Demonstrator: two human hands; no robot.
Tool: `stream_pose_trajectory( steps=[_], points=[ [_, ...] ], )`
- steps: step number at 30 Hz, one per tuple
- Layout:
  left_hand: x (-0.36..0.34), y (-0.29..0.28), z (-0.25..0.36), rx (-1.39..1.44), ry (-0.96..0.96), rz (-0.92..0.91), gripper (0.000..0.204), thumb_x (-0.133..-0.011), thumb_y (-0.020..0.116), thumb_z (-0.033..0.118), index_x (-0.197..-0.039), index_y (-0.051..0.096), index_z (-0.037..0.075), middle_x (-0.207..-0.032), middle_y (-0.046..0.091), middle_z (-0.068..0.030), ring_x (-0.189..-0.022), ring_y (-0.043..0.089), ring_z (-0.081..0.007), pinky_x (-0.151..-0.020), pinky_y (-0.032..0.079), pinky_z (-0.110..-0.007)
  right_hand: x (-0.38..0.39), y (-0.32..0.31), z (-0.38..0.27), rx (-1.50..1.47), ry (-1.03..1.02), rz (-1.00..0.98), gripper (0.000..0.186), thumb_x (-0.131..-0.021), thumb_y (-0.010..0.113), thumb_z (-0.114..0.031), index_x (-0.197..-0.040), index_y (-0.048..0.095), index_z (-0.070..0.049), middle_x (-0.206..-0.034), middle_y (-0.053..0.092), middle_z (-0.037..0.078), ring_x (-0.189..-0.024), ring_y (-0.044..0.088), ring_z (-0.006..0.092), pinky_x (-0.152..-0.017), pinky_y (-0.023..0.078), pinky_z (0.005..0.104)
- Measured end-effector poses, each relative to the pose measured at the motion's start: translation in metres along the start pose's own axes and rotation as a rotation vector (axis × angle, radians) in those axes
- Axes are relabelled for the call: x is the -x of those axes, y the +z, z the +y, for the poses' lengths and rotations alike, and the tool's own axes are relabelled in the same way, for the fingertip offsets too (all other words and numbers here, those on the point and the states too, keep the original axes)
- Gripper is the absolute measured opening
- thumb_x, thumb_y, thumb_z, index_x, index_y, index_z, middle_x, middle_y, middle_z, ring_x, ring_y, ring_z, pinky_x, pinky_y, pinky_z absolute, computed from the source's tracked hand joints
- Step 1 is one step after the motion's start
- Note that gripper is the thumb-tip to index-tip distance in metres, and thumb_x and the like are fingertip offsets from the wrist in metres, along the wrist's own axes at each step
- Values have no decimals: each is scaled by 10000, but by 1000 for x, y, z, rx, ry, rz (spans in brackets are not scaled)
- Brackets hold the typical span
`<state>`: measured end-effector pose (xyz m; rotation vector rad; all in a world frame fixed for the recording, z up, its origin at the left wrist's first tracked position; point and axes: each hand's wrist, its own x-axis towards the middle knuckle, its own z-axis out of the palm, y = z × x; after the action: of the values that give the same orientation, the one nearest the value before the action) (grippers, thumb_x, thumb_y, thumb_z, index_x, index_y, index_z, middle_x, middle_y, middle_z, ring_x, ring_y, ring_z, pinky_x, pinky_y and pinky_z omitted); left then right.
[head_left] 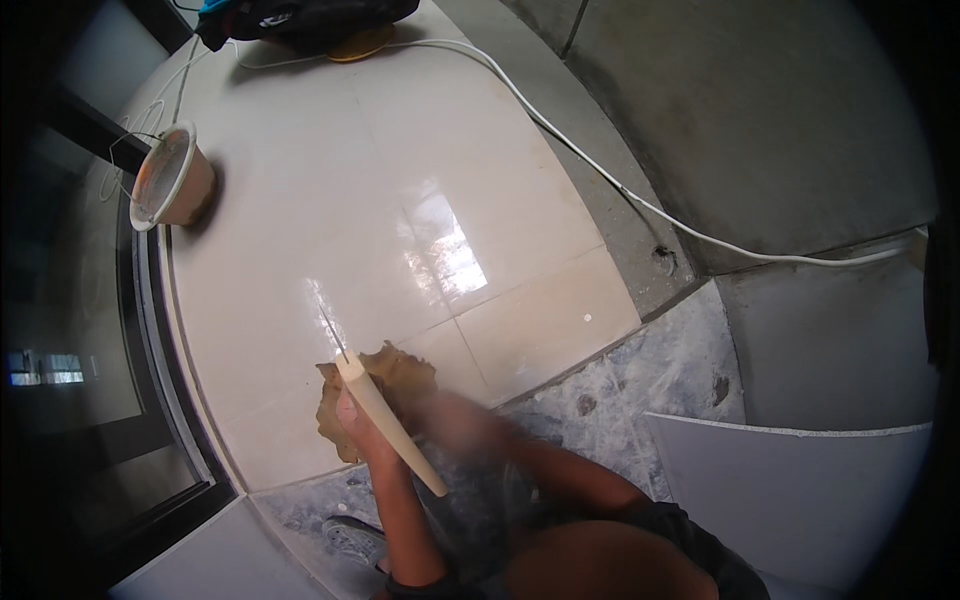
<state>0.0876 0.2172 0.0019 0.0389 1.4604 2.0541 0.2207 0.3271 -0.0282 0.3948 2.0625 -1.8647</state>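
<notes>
My left hand (352,412) is closed around a tool with a long, tapering cream handle (385,415). A thin metal blade (332,328), seen nearly edge-on, points away from me; the tool's exact kind does not show. Around and behind the hand spreads a ragged-edged brown sheet (405,368), crumpled; I cannot tell whether it is cloth or paper. Just to the right, my right hand (458,422) is smeared by motion at the sheet's edge. Its fingers, and anything in them, cannot be made out.
A pale bucket (185,185) with grey residue stands at the left beside a dark-framed glass door (150,330). A white cable (620,187) crosses the glossy tiles (300,150). At the back lies a dark bag (310,20). A grey board (790,490) stands at the right.
</notes>
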Motion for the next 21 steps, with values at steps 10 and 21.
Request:
stream_pose_trajectory(
  steps=[10,21],
  points=[
    [52,79,-136,-92,61,-29,482,-1178,427,451,-1239,611,10,-1106,678,-76,-984,661,-172,-859,550,-308,126,-25,-59,121,-26,737,626,-1010,691,-175,-1605,496,-164,-1489,628,195,-1339,644,405,-1086,550,465],
    [14,83,4,-924,83,-700,738,-1022,715,385,-1590,442,1,-1586,557,-169,-1515,470,-336,-1272,343,-480,132,-65,30,1119,234,758,656,-888,633,6,-1471,671,-293,-1534,634,99,-1379,628,375,-1143,486,482]
  ],
)
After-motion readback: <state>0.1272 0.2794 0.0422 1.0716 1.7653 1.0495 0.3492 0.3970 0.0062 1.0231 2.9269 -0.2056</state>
